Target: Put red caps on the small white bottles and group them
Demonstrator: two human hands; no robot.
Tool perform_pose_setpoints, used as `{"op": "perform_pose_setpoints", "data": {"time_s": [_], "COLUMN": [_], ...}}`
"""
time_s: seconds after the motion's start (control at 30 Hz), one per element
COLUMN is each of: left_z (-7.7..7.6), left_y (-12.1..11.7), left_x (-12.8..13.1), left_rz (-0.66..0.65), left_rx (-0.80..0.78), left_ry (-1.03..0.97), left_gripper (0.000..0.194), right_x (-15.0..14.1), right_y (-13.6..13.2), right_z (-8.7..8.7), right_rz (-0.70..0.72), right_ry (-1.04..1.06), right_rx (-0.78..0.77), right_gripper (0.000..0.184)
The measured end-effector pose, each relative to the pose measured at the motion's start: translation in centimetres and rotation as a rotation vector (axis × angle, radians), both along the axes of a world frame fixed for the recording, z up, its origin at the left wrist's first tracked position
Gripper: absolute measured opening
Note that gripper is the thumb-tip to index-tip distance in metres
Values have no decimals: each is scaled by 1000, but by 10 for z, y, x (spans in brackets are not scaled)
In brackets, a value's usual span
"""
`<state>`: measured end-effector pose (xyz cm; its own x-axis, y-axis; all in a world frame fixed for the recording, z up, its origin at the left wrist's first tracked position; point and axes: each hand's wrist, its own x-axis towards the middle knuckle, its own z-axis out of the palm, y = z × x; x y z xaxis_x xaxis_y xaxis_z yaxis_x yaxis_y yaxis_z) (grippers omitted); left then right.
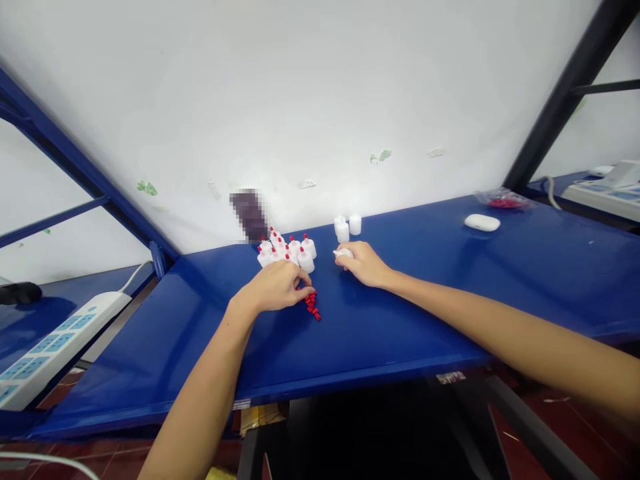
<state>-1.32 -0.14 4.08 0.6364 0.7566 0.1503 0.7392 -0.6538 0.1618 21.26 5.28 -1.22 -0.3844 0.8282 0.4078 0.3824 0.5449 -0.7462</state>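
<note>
My left hand (283, 285) reaches down to a small pile of red caps (313, 307) on the blue table. Its thumb and forefinger pinch a cap at the pile's upper end, mostly covered by the fingertips. In my right hand (367, 263) is a small white dropper bottle (345, 253), tilted, its bare nozzle pointing left. Behind my left hand several white bottles with red tips (306, 260) stand upright in a cluster. Farther back, near the wall, stand 3 white bottles (343, 232) with no red tips showing.
A pixelated dark object (251, 215) leans at the wall behind the cluster. To the right lie a white oval case (482, 223) and a clear plastic bag (503, 200) with red contents. A power strip (55, 343) lies on the left, beyond the blue frame post (115, 207).
</note>
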Motion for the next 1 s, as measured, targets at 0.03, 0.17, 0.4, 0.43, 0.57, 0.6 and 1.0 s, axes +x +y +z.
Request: {"op": "perform_pose_setpoints", "data": {"time_s": [0.03,0.17,0.4,0.43,0.57,0.6,1.0], "left_z": [-4,-12,-18,-18,-17,-17,-21], "left_y": [2,6,6,6,7,7,6], "left_x": [0,3,16,17,17,17,24], "left_rz": [-4,-12,-28,-6,40,25,-178], "left_rx": [3,38,247,276,334,350,411], "left_ry": [16,63,-30,-66,-238,-275,-397], "left_gripper": [13,10,13,13,9,9,9], "right_x": [0,2,-2,-2,-1,0,3], "right_y": [0,-6,-17,-17,-15,-14,-20], "right_z": [0,2,6,6,7,7,12], "right_rz": [3,29,161,155,114,110,134], "right_ry": [-2,-62,-279,-290,-348,-368,-364], "right_rx": [3,87,275,273,275,279,272], "right_gripper": [19,12,29,30,32,32,39]}}
